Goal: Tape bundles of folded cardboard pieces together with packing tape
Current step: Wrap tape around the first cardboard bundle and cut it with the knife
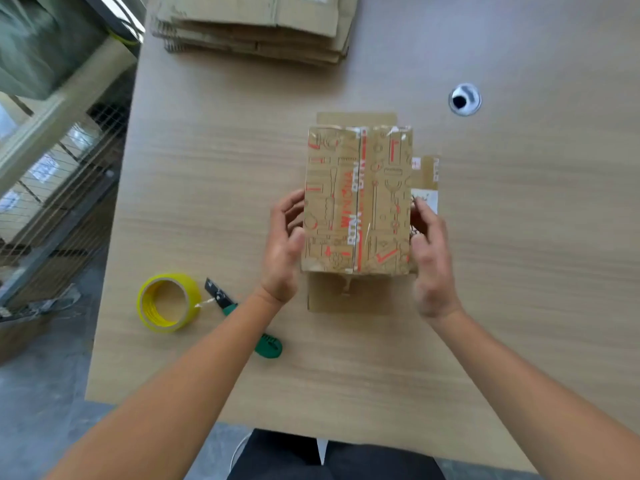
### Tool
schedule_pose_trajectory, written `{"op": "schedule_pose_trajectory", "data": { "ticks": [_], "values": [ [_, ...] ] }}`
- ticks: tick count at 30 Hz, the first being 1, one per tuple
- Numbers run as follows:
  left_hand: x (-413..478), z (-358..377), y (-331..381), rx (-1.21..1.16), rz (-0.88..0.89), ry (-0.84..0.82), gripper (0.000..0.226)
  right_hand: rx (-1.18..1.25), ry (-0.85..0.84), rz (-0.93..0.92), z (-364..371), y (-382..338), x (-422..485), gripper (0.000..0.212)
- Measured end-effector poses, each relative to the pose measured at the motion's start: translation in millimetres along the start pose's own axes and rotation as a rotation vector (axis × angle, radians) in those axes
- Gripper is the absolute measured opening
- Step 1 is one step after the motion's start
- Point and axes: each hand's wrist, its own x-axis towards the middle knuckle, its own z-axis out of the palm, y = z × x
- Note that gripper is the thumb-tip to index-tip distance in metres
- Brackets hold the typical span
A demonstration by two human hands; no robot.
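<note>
Woodgrain table (207,202) takes up most of the view, with grey floor (41,393) and a wire rack (52,174) off to its left. The bundle of folded cardboard (356,202) sits mid-table, printed side up, with plain brown pieces poking out from under it. The person's left hand (282,251) grips its left edge and the right hand (431,258) grips its right edge, fingers curled on both. A yellow tape roll (187,284) lies left of the arms, right beside a green-handled knife (268,346). A stack of flattened cardboard (256,26) sits at the far edge, and a cable hole (464,99) is further right.
</note>
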Motion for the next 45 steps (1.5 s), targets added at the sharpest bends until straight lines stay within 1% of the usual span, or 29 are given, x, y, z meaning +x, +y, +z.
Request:
{"op": "schedule_pose_trajectory", "data": {
  "ticks": [1,3,4,5,7,8,9,11,14,16,18,20,22,24,26,27,28,30,32,33,35,37,38,39,40,42,43,44,45],
  "values": [
    [8.8,-7.6,7.0,0.012,-0.068,0.039,0.064,0.011,0.04,0.05,-7.1,-8.1,14.1,0.063],
    [37.6,-11.5,27.0,0.106,-0.205,0.118,0.068,-0.083,0.087,0.134,-12.1,-29.2,48.5,0.067],
    [55.5,-7.5,37.9,0.147,-0.277,0.097,0.069,-0.143,0.058,0.171,-9.9,-41.3,65.0,0.069],
    [71.9,-0.9,49.7,0.187,-0.336,0.042,0.068,-0.19,0.009,0.204,-5.5,-53.7,79.0,0.069],
    [96.4,17.6,75.0,0.255,-0.39,-0.025,0.071,-0.189,-0.074,0.244,3.4,-75.9,96.7,0.061],
    [104.1,25.4,86.0,0.256,-0.396,-0.007,0.073,-0.151,-0.087,0.248,5.2,-86.4,100.8,0.054],
    [107.6,30.2,97.7,0.236,-0.382,0.036,0.073,-0.112,-0.074,0.237,5.5,-98.1,101.3,0.05],
    [108.9,31.4,119.7,0.144,-0.289,0.114,0.063,-0.034,0.003,0.166,0.5,-123.5,96.5,0.047],
    [100.2,26.4,148.0,-0.028,-0.112,0.15,0.052,0.077,0.103,0.009,-13.7,-157.5,76.1,0.033],
    [81.9,26.5,159.9,-0.108,-0.016,0.196,0.043,0.049,0.12,-0.083,-20.3,-169.6,53.5,0.035],
    [56.9,29.2,163.8,-0.198,0.017,0.212,0.034,0.026,0.116,-0.113,-21.9,-172.6,26.2,0.043],
    [28.0,29.2,160.6,-0.28,0.007,0.198,0.038,0.035,0.101,-0.111,-18.9,-168.0,-3.4,0.053],
    [1.2,23.4,148.6,-0.341,0.026,0.157,0.053,0.05,0.096,-0.131,-14.1,-157.1,-34.2,0.06],
    [-25.8,16.4,135.3,-0.37,0.073,0.048,0.064,0.026,0.122,-0.152,-8.8,-140.0,-63.7,0.061],
    [-55.8,11.6,121.1,-0.35,0.12,-0.072,0.067,-0.048,0.141,-0.143,-3.7,-121.5,-91.1,0.07],
    [-70.0,8.7,114.4,-0.348,0.097,-0.104,0.067,-0.076,0.132,-0.123,-1.3,-112.5,-104.6,0.073],
    [-82.5,5.5,108.7,-0.36,0.032,-0.107,0.064,-0.079,0.115,-0.089,0.5,-104.5,-117.5,0.073],
    [-102.7,-4.1,98.0,-0.343,-0.121,-0.067,0.052,-0.077,0.063,0.005,1.6,-90.3,-140.9,0.07],
    [-114.7,-14.6,89.1,-0.275,-0.226,-0.06,0.049,-0.112,0.001,0.097,2.5,-83.1,-161.1,0.067],
    [-120.0,-20.0,84.5,-0.261,-0.25,-0.089,0.051,-0.071,-0.015,0.13,3.6,-80.3,-169.9,0.064],
    [-128.5,-27.8,78.9,-0.264,-0.261,-0.158,0.053,0.143,0.018,0.175,3.8,-76.0,-183.8,0.056],
    [-132.3,-31.8,76.0,-0.271,-0.314,-0.16,0.051,0.346,0.076,0.269,2.5,-77.0,-191.7,0.062],
    [-133.5,-34.1,74.9,-0.257,-0.345,-0.153,0.052,0.388,0.101,0.34,2.3,-76.2,-194.2,0.066],
    [-134.7,-36.2,73.9,-0.214,-0.362,-0.166,0.06,0.391,0.118,0.398,2.8,-75.1,-195.5,0.067],
    [-136.6,-38.0,72.9,-0.134,-0.354,-0.215,0.074,0.353,0.141,0.431,3.1,-72.5,-196.6,0.066],
    [-141.5,-42.5,64.7,0.117,-0.257,-0.359,0.096,0.284,0.189,0.465,3.3,-63.0,-198.4,0.073],
    [-144.2,-44.3,60.1,0.255,-0.187,-0.406,0.105,0.311,0.208,0.499,4.0,-58.2,-199.7,0.08],
    [-146.9,-45.3,55.9,0.365,-0.13,-0.427,0.114,0.344,0.217,0.536,4.9,-52.9,-202.3,0.084],
    [-149.2,-45.7,52.3,0.422,-0.095,-0.434,0.12,0.336,0.221,0.557,5.0,-47.6,-205.5,0.082]
  ]
}}
